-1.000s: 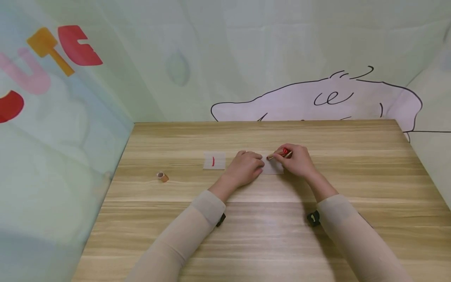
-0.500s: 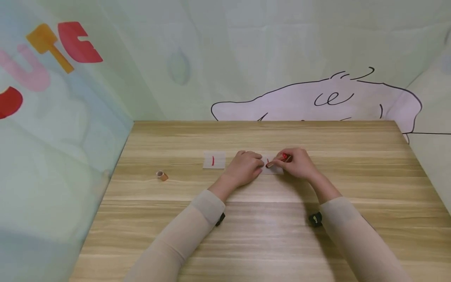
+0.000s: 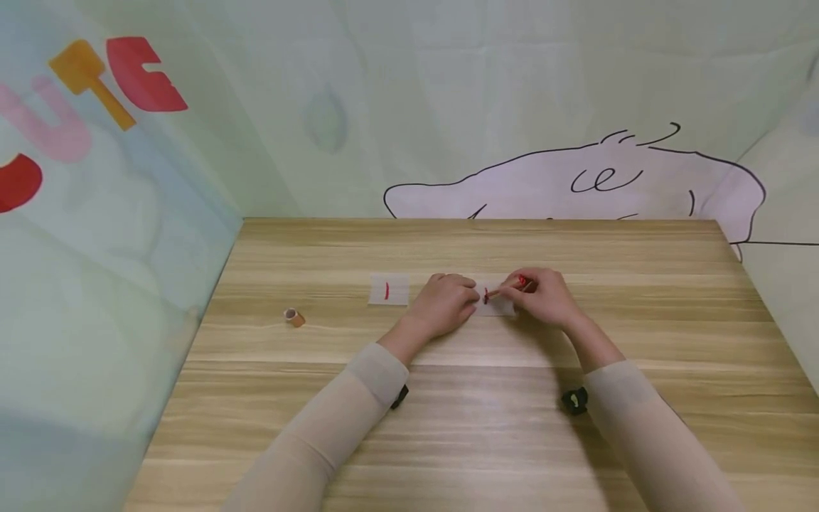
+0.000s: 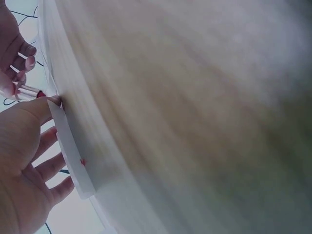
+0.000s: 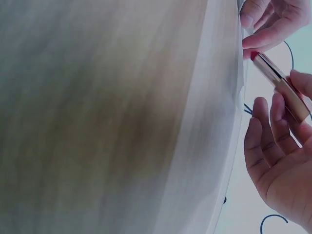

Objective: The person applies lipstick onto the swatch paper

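My right hand (image 3: 545,295) pinches a lipstick (image 5: 280,85) between thumb and fingers; it has a gold tube and a red tip. The tip points at a short red stroke on a white paper square (image 3: 500,308), partly covered by both hands. On the left edge of that square rests my left hand (image 3: 443,307), its fingers spread and loosely bent in the left wrist view. Another white square (image 3: 399,293), bearing one red vertical stroke, lies beyond the left hand. Whether the tip touches the paper is too small to tell.
A small copper-coloured lipstick cap (image 3: 295,318) lies on its side on the wooden table (image 3: 486,441), farther left. Printed fabric backdrop (image 3: 307,92) surrounds the table's back and left edges.
The lipstick tip has travelled down the right-hand square, then slightly back up, with the right hand. A red stroke now shows there. My left hand has stayed in place.
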`<state>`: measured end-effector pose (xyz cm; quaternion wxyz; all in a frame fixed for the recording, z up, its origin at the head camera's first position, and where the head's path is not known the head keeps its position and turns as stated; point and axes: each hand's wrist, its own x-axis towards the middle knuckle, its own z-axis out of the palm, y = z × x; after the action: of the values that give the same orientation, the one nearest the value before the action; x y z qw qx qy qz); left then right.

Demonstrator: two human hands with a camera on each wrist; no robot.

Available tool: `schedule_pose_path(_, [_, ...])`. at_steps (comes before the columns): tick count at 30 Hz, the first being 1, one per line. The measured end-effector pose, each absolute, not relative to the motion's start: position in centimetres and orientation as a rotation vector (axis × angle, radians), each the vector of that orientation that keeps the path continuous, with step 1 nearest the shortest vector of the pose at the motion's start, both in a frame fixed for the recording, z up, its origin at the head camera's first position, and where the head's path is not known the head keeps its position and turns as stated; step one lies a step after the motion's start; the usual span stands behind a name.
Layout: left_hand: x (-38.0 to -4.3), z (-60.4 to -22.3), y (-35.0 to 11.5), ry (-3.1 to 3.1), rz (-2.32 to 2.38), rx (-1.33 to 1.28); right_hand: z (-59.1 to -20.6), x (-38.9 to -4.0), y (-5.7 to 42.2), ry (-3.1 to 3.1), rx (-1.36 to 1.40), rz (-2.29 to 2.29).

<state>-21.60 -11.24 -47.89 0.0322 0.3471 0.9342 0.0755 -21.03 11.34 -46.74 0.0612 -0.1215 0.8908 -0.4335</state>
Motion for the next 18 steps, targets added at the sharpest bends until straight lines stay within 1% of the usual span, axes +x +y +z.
schedule_pose_path(9, [-21.71,-47.94,-11.34,2.879,0.277,1.12,-46.59,-20.75,11.9,2.855,-0.227,-1.397])
schedule_pose_path(18, [-21.59,-47.67,-11.8,2.934,0.345,1.146,-46.13,-20.51,11.77,2.865,-0.188,-1.479])
